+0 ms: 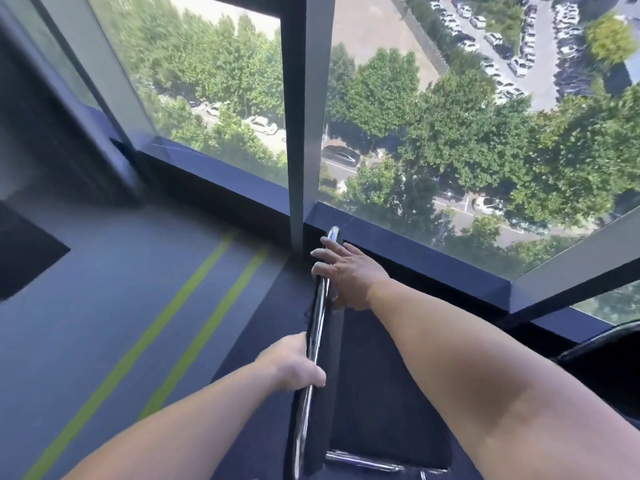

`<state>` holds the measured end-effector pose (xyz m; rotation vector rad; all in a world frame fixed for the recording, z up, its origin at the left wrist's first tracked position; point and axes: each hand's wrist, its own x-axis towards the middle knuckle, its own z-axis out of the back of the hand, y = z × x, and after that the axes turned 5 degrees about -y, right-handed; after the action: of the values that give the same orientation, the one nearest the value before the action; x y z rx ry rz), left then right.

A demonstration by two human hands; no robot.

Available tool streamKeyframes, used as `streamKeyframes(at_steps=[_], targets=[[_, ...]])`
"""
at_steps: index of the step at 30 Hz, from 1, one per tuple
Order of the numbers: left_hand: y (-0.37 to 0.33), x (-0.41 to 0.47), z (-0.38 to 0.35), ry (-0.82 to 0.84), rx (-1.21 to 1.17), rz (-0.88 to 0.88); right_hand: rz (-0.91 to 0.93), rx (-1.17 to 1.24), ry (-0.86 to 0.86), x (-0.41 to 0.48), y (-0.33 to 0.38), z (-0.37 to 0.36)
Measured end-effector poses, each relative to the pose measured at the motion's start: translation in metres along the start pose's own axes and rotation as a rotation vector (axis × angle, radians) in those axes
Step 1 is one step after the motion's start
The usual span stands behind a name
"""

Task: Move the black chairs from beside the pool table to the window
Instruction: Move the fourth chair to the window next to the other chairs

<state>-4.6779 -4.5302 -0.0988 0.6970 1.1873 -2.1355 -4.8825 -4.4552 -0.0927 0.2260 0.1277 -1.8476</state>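
A black chair (374, 393) with a chrome tube frame stands right below me, close to the dark sill of the large window (467, 133). My left hand (298, 362) grips the chrome top bar of the backrest near its middle. My right hand (343, 271) holds the far end of the same bar, fingers curled over it, next to the window's grey post. The chair's seat faces right, and its legs are hidden.
A dark low sill (415, 258) runs along the glass. A grey post (304, 133) divides the panes. Grey floor with two green lines (194, 306) lies to the left. Part of another dark chair (602, 344) shows at the right edge.
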Motion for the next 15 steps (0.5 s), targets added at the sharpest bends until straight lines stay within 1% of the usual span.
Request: streamKeyframes(at_steps=[3,7,12,15], targets=[[-0.006,0.016,0.02,-0.034,0.093,-0.013,-0.083,0.051,-0.009,0.01,-0.011,0.0],[-0.017,0.047,0.052,-0.1,0.244,-0.051,-0.251,0.116,-0.008,0.023,-0.033,0.002],[-0.045,0.088,0.087,-0.201,0.496,-0.197,-0.428,0.173,-0.016,0.029,-0.073,0.005],[-0.069,0.109,0.102,-0.25,0.584,-0.272,-0.534,0.171,-0.015,0.026,-0.097,0.005]])
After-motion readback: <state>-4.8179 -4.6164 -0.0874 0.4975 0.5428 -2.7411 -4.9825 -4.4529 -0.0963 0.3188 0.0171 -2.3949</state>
